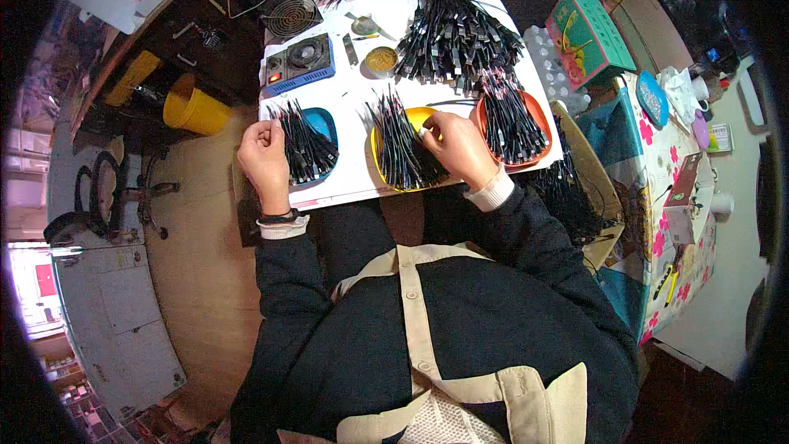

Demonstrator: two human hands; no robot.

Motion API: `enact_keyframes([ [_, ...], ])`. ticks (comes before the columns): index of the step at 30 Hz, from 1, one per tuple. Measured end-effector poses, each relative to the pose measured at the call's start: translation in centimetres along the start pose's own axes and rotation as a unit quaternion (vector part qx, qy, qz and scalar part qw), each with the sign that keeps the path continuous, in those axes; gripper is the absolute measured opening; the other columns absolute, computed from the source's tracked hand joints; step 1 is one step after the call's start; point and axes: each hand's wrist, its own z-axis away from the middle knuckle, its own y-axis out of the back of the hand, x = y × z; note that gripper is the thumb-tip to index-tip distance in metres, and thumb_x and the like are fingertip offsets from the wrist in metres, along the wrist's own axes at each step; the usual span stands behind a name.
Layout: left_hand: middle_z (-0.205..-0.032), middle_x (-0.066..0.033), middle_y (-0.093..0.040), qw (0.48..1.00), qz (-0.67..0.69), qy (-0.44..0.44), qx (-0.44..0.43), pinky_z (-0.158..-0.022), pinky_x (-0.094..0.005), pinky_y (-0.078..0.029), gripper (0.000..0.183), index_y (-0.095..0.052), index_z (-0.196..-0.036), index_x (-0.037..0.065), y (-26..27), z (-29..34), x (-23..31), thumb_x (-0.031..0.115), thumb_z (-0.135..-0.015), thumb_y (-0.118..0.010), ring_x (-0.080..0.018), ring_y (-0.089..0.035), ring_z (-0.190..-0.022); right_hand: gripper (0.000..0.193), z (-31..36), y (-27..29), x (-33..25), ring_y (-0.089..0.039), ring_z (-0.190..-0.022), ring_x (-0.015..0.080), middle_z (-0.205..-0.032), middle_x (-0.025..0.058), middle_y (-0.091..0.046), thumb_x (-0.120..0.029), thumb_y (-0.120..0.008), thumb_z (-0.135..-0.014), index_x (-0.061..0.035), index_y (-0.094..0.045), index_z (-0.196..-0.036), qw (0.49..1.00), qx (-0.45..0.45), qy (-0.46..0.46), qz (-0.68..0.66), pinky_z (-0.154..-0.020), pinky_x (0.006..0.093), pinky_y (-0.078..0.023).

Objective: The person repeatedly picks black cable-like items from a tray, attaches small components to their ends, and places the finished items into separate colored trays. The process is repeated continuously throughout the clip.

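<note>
My left hand [265,163] is closed in a pinch at the left edge of the white table, beside the blue tray [323,122]; what its fingers hold, if anything, is too small to make out. A bundle of short black cables [309,150] lies in that tray. My right hand [462,146] is closed over the right side of the yellow tray [422,117], with a small pale bit at its fingertips. Black cables [401,152] fill this tray too. Right of that hand, more black cables [511,127] lie in the orange tray [541,117].
A large heap of black cables [460,37] covers the table's far right. Farther left stand a blue hotplate [300,64] and a round tin [380,62]. A cardboard box of cables [575,197] is right of the table; a yellow bin [195,107] stands left.
</note>
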Motion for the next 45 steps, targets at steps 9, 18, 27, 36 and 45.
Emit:
enact_keyframes([
  [9,-0.092,-0.0163,-0.066,0.928,0.322,0.078,-0.169,-0.056,-0.0208,-0.044,0.008,-0.051,-0.102,0.001,2.6,5.8,5.1,0.007,-0.097,-0.054,-0.0112,-0.058,-0.066,0.029,-1.0,-2.5,-2.2,-0.065,-0.080,0.0384,-0.082,0.0211,-0.066,-0.029,-0.066,-0.082,-0.0004,-0.065,-0.083,0.997,0.037,-0.030,0.060,-0.073,0.0467,-0.051],
  [18,-0.083,-0.0103,-0.065,0.841,0.417,0.215,-0.268,-0.052,-0.0182,-0.036,0.020,-0.059,-0.110,-0.001,2.2,10.4,5.8,0.014,-0.099,-0.052,-0.0067,-0.045,-0.057,0.021,-0.4,-2.3,-2.7,-0.063,-0.077,0.0392,-0.081,0.0199,-0.065,-0.023,-0.066,-0.081,-0.0015,-0.064,-0.079,0.997,0.037,-0.005,0.069,-0.070,0.0477,-0.050],
  [27,-0.099,-0.0128,-0.067,0.795,0.514,0.208,-0.246,-0.077,-0.0317,-0.057,0.012,-0.060,-0.104,-0.001,1.2,11.3,10.6,0.008,-0.097,-0.055,-0.0189,-0.067,-0.092,0.014,5.0,2.8,-8.9,-0.057,-0.059,0.0172,-0.072,0.0084,-0.061,-0.013,-0.069,-0.085,-0.0018,-0.061,-0.086,0.981,0.081,0.143,-0.105,-0.056,0.0281,-0.047],
  [36,-0.110,-0.0159,-0.067,0.782,0.538,0.177,-0.261,-0.081,-0.0311,-0.056,0.016,-0.063,-0.107,-0.003,0.3,12.3,12.4,0.006,-0.096,-0.056,-0.0198,-0.066,-0.102,0.017,7.9,3.0,-9.8,-0.063,-0.067,0.0296,-0.077,0.0122,-0.059,-0.010,-0.071,-0.079,-0.0043,-0.056,-0.087,0.973,0.021,0.172,-0.155,-0.060,0.0367,-0.051],
  [45,-0.105,-0.0107,-0.069,0.807,0.459,0.231,-0.292,-0.081,-0.0239,-0.054,0.019,-0.064,-0.108,-0.004,-0.1,12.4,12.5,0.006,-0.093,-0.060,-0.0129,-0.065,-0.090,0.016,7.4,4.7,-8.5,-0.061,-0.064,0.0203,-0.074,0.0103,-0.059,-0.012,-0.070,-0.084,-0.0023,-0.059,-0.089,0.970,-0.014,0.122,-0.209,-0.057,0.0305,-0.048],
])
